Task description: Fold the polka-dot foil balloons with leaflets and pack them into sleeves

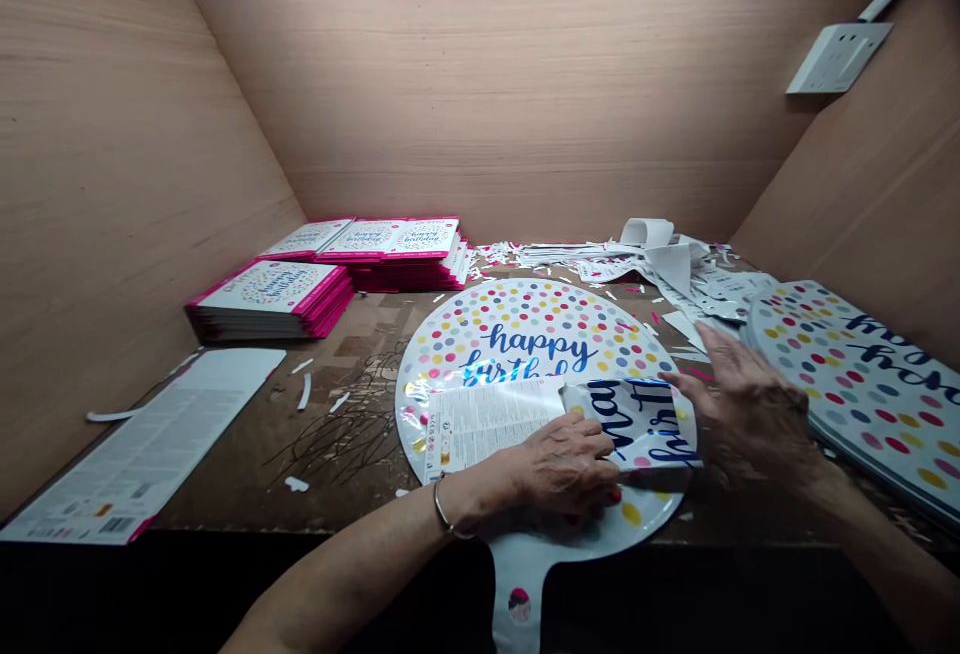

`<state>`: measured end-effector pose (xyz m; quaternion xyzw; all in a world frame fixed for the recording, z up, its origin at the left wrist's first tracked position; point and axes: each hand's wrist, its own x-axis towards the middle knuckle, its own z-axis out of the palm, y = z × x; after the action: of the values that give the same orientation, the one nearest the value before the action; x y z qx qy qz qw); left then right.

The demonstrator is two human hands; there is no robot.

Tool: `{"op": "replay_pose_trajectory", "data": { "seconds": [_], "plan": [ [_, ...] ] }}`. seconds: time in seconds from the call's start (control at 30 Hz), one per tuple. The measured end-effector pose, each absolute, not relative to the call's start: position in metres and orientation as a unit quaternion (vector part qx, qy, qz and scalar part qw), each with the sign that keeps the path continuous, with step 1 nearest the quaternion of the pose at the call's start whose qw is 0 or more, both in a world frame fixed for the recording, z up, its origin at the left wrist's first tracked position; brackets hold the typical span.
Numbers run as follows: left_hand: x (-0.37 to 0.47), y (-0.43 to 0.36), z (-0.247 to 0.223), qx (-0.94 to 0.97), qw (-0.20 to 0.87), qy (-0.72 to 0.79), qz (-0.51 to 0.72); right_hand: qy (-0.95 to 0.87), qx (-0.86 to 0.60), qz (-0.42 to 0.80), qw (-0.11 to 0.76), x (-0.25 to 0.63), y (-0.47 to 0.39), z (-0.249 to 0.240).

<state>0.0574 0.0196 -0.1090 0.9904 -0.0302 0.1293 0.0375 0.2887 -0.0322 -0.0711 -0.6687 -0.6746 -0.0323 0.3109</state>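
A round white foil balloon (517,319) with coloured dots and blue "happy birthday" lettering lies flat on the brown table, its tail over the front edge. On it rest a white printed card (487,419) and a small folded balloon (649,419) with blue letters. My left hand (570,464), a bracelet at its wrist, presses down where card and folded balloon meet; its fingers are curled and what they grip, if anything, is hidden. My right hand (739,404) is at the folded balloon's right side, fingers spread, holding nothing.
Stacks of pink-edged printed packets (277,289) stand at the back left. Printed card sheets (150,444) lie at the left. A pile of dotted round balloons (862,384) is at the right. Paper strips and scraps (660,259) litter the back. A white socket (840,59) hangs on the wall.
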Motion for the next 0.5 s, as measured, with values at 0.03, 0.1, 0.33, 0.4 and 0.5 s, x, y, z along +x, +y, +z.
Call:
{"op": "replay_pose_trajectory", "data": {
  "seconds": [0.03,0.1,0.33,0.4,0.5],
  "plan": [
    [0.057,0.020,-0.110,0.991,0.040,-0.027,0.125,-0.735,-0.608,-0.094,0.286,0.286,-0.031,-0.067],
    [0.056,0.020,-0.110,0.991,0.043,-0.025,0.125,-0.865,-0.462,-0.079,0.180,0.278,-0.027,-0.067],
    [0.062,0.020,-0.105,0.981,0.043,-0.085,0.167,-0.924,-0.367,0.076,0.082,0.248,-0.015,-0.104],
    [0.064,0.019,-0.105,0.983,0.016,-0.097,0.156,-0.911,-0.385,0.091,0.113,0.236,-0.014,-0.110],
    [0.059,0.023,-0.100,0.989,-0.035,-0.009,0.143,-0.884,-0.428,0.103,0.158,0.218,-0.012,-0.114]
  ]
}}
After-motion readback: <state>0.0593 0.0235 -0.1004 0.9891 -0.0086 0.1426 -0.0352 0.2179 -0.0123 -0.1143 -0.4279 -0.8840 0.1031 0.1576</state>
